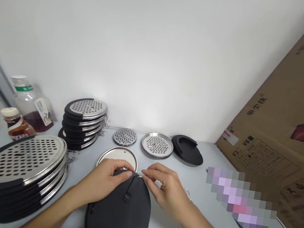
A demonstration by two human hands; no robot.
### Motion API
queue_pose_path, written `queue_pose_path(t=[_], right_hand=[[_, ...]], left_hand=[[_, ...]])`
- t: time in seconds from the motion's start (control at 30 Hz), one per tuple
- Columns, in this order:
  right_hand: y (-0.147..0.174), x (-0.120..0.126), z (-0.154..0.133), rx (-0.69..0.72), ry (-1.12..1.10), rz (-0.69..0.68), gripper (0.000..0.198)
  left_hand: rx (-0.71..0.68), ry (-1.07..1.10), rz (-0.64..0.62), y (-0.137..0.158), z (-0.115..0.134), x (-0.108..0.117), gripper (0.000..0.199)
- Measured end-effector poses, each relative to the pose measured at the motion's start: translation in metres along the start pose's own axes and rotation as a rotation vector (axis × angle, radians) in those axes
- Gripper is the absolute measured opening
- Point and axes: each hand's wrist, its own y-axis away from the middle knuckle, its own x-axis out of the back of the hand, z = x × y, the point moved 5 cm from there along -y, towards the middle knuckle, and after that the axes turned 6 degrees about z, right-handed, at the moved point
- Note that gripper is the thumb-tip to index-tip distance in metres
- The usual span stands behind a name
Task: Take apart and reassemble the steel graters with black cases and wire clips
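Large bottle (31, 103): part-filled, left | smaller bottle (18, 125): beside it | cardboard box (279, 129): right | pixelated object (238, 201): near box

Cardboard box (278, 123), right: cropped by frame edge. Pixelated object (239, 202), lower right: unidentifiable. Black round cover (114, 216), bottom centre: lower rim cropped. Steel disc (119, 156), centre: front hidden. Small metal piece (139, 175) at right hand (170, 189): indistinct.

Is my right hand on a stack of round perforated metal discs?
No, your right hand is at the top edge of the round matte black disc, apart from the front stack and rear stack.
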Motion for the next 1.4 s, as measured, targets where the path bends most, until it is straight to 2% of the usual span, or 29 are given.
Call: queue_pose_path(t=[0.17,0.3,0.37,0.43,0.63,0.73,0.83,0.97,1.1,1.17,1.23,1.27,1.33,1.4], right_hand=[[0.013,-0.004,-0.011,0.259,0.273,0.185,0.026],[0.018,-0.009,-0.020,0.313,0.334,0.281,0.025],[0.016,-0.010,-0.021,0.277,0.304,0.297,0.025],[0.011,-0.009,-0.021,0.184,0.201,0.298,0.025],[-0.001,-0.007,0.002,-0.399,-0.452,0.247,0.023],[0.003,-0.014,0.011,-0.579,-0.688,0.219,0.029],[0.005,-0.016,0.014,-0.602,-0.726,0.226,0.028],[0.005,-0.014,0.005,-0.460,-0.527,0.338,0.021],[-0.002,-0.017,-0.007,-0.344,-0.498,0.227,0.024],[-0.009,0.003,-0.003,-0.331,-0.485,0.305,0.025],[-0.012,0.043,0.010,-0.345,-0.430,0.487,0.025],[-0.013,0.064,0.018,-0.365,-0.371,0.516,0.025],[-0.007,0.096,0.038,-0.460,-0.261,0.457,0.026],[0.008,0.112,0.055,-0.537,-0.117,0.309,0.027]], left_hand=[[-0.044,0.009,0.034,0.002,0.000,0.001,0.024],[-0.057,0.035,0.016,0.003,0.000,0.000,0.024],[-0.053,0.065,0.014,0.002,-0.001,-0.001,0.024],[-0.034,0.113,0.027,0.000,-0.003,-0.002,0.024],[-0.049,0.197,0.131,-0.001,0.002,0.001,0.023],[-0.052,0.189,0.150,0.001,0.003,0.004,0.022],[-0.025,0.202,0.157,0.002,-0.001,0.004,0.022],[0.017,0.227,0.148,0.001,-0.005,-0.005,0.023],[0.033,0.261,0.061,0.000,-0.001,-0.018,0.024],[0.059,0.253,0.098,-0.001,-0.003,-0.011,0.026],[0.133,0.233,0.227,-0.001,-0.011,0.009,0.033],[0.169,0.229,0.304,-0.001,-0.016,0.021,0.038],[0.209,0.216,0.451,-0.001,-0.021,0.043,0.045],[0.170,0.130,0.591,-0.003,-0.014,0.057,0.041]])
